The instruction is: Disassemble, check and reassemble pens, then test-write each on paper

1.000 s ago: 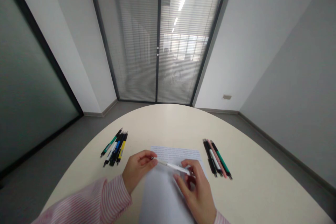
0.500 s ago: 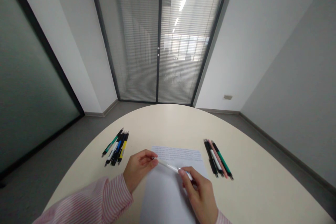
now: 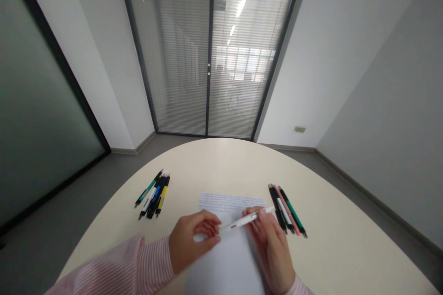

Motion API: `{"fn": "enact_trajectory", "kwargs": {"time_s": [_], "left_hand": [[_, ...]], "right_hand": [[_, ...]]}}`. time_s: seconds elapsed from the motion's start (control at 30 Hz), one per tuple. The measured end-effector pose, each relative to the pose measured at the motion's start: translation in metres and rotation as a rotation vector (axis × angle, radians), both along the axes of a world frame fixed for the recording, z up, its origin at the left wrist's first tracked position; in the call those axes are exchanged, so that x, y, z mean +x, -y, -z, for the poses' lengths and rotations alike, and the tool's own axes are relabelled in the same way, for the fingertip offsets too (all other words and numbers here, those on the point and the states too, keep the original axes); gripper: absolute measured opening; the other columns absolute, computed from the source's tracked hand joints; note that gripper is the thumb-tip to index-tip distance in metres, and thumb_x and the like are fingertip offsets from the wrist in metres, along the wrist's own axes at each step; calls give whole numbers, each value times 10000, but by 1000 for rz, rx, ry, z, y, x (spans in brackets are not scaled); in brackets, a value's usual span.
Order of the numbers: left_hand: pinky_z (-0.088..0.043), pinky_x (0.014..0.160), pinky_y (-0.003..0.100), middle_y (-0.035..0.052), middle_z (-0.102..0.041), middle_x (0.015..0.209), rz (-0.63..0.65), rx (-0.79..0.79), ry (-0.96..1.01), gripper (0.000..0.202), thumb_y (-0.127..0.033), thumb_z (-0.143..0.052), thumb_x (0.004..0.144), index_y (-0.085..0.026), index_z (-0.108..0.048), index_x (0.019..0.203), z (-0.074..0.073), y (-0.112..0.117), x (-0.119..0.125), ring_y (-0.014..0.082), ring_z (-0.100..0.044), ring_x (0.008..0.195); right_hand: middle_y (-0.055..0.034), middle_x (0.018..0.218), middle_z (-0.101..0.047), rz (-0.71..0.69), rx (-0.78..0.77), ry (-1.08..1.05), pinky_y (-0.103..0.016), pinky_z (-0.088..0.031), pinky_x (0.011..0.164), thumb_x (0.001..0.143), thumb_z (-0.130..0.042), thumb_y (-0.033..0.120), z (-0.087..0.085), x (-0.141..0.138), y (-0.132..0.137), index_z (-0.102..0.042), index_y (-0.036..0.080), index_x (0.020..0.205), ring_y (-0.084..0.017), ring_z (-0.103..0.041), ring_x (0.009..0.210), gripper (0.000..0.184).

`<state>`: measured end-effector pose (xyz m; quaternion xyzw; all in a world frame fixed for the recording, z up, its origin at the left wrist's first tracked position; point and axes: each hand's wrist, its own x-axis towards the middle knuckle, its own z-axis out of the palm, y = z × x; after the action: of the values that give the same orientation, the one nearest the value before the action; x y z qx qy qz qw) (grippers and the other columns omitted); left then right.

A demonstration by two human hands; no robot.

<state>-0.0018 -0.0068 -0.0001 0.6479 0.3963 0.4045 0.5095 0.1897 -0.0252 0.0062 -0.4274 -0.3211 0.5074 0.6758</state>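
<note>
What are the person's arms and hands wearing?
Both arms wear long sleeves with thin pink and white stripes: the left sleeve and the right sleeve. The sleeves end at the wrists. The left hand and the right hand are bare, with no gloves.

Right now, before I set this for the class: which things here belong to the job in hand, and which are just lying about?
In use:
white pen, held in the right hand, its tip by the left hand
printed sheet, beneath them

Lying about:
pen bunch by the left hand
pen bunch by the right hand
table
</note>
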Motion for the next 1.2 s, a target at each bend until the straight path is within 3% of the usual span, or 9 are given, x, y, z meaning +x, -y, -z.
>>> {"fn": "enact_trajectory", "kwargs": {"time_s": [0.1, 0.2, 0.27, 0.37, 0.57, 0.77, 0.87, 1.13, 1.2], "left_hand": [[-517, 639, 232, 29, -651, 744, 32, 157, -106, 370, -67, -661, 627, -126, -592, 985, 7, 3, 0, 138, -613, 642], [-425, 513, 184, -22, -568, 595, 87, 313, -294, 159, -74, -656, 629, -133, -645, 776, 11, 5, -1, 95, -505, 512], [-365, 474, 173, -43, -510, 541, 147, 360, -376, 65, -80, -656, 624, -136, -641, 653, 10, 6, -1, 77, -441, 472], [-346, 496, 173, -61, -465, 525, 213, 369, -437, 75, -67, -656, 610, -136, -633, 628, 8, 9, -1, 71, -414, 476], [-349, 524, 175, -57, -471, 559, 270, 347, -497, 46, -95, -646, 658, -139, -636, 670, 9, 6, -1, 78, -421, 503], [-359, 529, 182, -51, -480, 566, 301, 340, -510, 35, -120, -627, 683, -154, -627, 692, 8, 4, -2, 90, -428, 514], [-364, 530, 181, -50, -480, 571, 305, 339, -510, 33, -125, -616, 691, -159, -617, 689, 5, 5, -2, 92, -429, 518], [-358, 529, 185, -45, -499, 583, 316, 354, -504, 29, -134, -604, 695, -158, -617, 704, 8, 4, -2, 94, -430, 523], [-357, 528, 185, -46, -493, 580, 313, 353, -500, 41, -119, -605, 683, -156, -616, 698, 7, 4, -2, 92, -426, 519]], "right_hand": [[-23, 818, -674, -108, -7, -350, -363, -476, 842, 754, -679, 403, -17, 3, -14, -642, 221, 784, -195, -605, 874, 189], [54, 592, -542, -222, 35, -566, -319, -507, 670, 785, -633, 387, -32, 14, -31, -606, 234, 775, -118, -526, 555, 156], [62, 516, -437, -335, 29, -635, -282, -473, 545, 778, -581, 510, -38, 21, -40, -556, 207, 652, -110, -444, 474, 329], [82, 432, -274, -419, -5, -693, -239, -393, 427, 756, -511, 609, -37, 27, -50, -364, 215, 454, -95, -322, 398, 518], [115, 408, -103, -442, -71, -723, -207, -199, 314, 765, -460, 502, -27, 26, -56, -177, 240, 432, -69, -77, 353, 510], [117, 410, -104, -448, -107, -731, -206, -160, 320, 775, -454, 489, -28, 23, -55, -155, 242, 456, -64, -60, 359, 502], [120, 407, -119, -447, -113, -723, -197, -159, 318, 774, -465, 592, -27, 22, -56, -175, 235, 445, -56, -61, 361, 565], [117, 384, -147, -360, -77, -584, -188, -216, 296, 797, -469, 536, -19, 25, -58, -331, 221, 386, -61, -96, 332, 535], [119, 367, -176, -332, -59, -544, -178, -222, 289, 803, -484, 561, -18, 23, -58, -464, 194, 430, -52, -116, 312, 524]]}}
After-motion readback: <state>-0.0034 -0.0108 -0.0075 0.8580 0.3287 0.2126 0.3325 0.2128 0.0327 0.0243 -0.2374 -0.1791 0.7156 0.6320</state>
